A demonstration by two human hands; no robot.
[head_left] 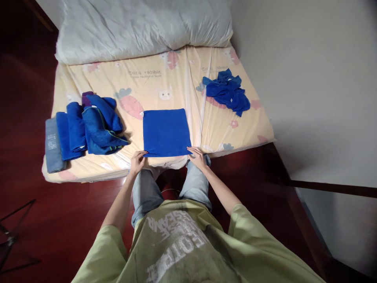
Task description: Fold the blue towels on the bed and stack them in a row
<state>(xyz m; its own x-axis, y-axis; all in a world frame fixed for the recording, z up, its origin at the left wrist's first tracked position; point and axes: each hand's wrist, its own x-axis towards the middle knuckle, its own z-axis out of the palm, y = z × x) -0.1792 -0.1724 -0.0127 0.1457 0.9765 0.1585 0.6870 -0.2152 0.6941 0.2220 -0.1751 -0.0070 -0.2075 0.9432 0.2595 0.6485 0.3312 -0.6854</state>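
Note:
A blue cloth (pixel 166 131) lies flat and nearly square at the front edge of the bed, with a small white tag at its far left corner. My left hand (pixel 138 162) pinches its near left corner. At the near right corner, the fingers of my right hand (pixel 196 157) are closed on the cloth's edge. Left of it are rolled or folded blue towels (pixel 75 129), a grey roll with lettering (pixel 54 145) and a looser blue cloth with green edging (pixel 96 127). A crumpled blue pile (pixel 228 92) lies to the right.
The bed (pixel 165 84) has a pale yellow sheet with carrots and rabbits. A white quilt (pixel 141 27) covers its far end. A grey wall (pixel 318 90) rises at the right. Dark thin legs of a stand (pixel 10 237) show at the lower left.

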